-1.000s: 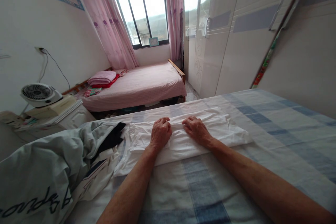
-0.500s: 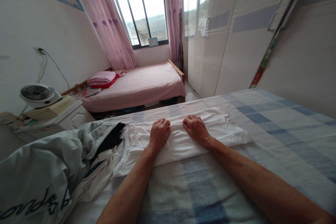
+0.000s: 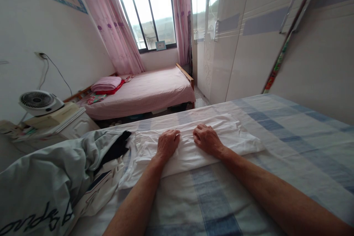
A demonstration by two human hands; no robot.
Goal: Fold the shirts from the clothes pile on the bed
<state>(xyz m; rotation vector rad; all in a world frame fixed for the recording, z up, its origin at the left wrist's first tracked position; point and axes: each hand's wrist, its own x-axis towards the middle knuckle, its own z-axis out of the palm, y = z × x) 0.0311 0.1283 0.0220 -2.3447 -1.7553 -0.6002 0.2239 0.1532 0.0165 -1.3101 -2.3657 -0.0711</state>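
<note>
A white garment (image 3: 238, 138) lies folded lengthwise across the blue-checked bed sheet (image 3: 290, 143) in front of me. My left hand (image 3: 167, 143) rests on its middle with the fingers curled and pinching the cloth along a fold. My right hand (image 3: 206, 138) sits just beside it, a few centimetres to the right, fingers also curled onto the same fold. Both forearms reach in from the bottom edge.
A crumpled pale quilt with dark lettering (image 3: 41, 184) and a black cloth (image 3: 117, 147) pile up at the left. Beyond stand a small fan (image 3: 38, 101) on a cabinet, a pink bed (image 3: 143, 90) under the window, and a white wardrobe (image 3: 249, 37) at right.
Both hands have stayed on the garment's fold, shifting only slightly. The view has tipped a little, so the scene sits marginally lower.
</note>
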